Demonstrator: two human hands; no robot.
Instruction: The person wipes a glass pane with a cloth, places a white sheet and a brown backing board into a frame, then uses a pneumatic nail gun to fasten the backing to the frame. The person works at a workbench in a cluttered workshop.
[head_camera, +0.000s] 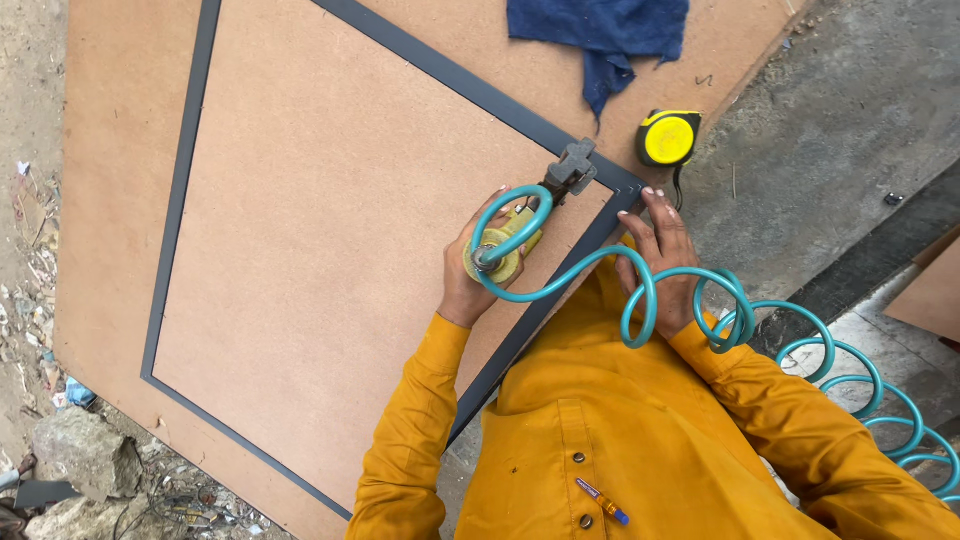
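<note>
**Air tool set on the frame corner, other hand pinning the strip**

Orange shirt (640, 440) fills the bottom of the view, a small pen-like tester (602, 501) clipped at its front. Just above it, 2 hands work at 1 corner of a dark frame strip (470, 90) laid on a big brown board (330, 250).

Left hand (480, 265) is wrapped tight around the yellowish grip of a pneumatic nailer (545, 205), fingers curled closed on the handle, nose of the tool planted right on the mitred corner where 2 strips meet. Judging by that angle, the tool is held square to the joint.

Right hand (665, 255) lies flat, fingers spread and open, pressing the strip just beside the corner, apparently to keep the joint from shifting.

Teal coiled air hose (640, 290) loops off the tool's base, crosses the right wrist and trails away right, clear of the board.

Yellow tape measure (668, 138) sits near the corner, within reach; blue cloth (600, 35) lies on the board's far edge. Rubble (80, 450) lines the ground at left.
</note>
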